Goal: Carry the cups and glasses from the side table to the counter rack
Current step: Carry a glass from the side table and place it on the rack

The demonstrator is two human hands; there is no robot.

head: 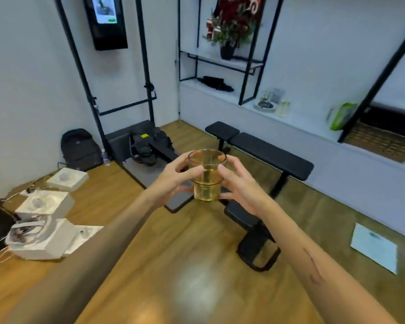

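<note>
Both hands up in front of chest, holding one clear, yellow-tinted glass tumbler w/ flared rim [206, 175] upright in mid-air, above the wooden floor [197, 253]; nothing under it carries it. Left hand [173, 181] curls round the tumbler's left side, thumb across the front wall, fingertips reaching behind near the rim. Right hand [237, 183] cups the right side, fingers curled, thumb against the wall at mid-height, lower fingers touching near the base. Tumbler looks like two nested pieces or a stepped shape, can't tell which; whether there's liquid inside also unclear.

Behind the tumbler: black padded workout bench w/ metal legs [267, 150], running from centre toward the lower right. Long white counter ledge [313, 127] along the right wall; on it, near the black wire shelf frame [250, 66], a blurred cluster of glassware & a plate [272, 101], and a green-white bag [340, 115] toward the ledge's right end. Red-green flower arrangement in dark pot [229, 26] on the upper shelf. Left floor edge: three white boxes w/ cables [45, 206], black backpack [80, 148] against the wall. White paper sheet [374, 246] on the floor, lower right.
</note>
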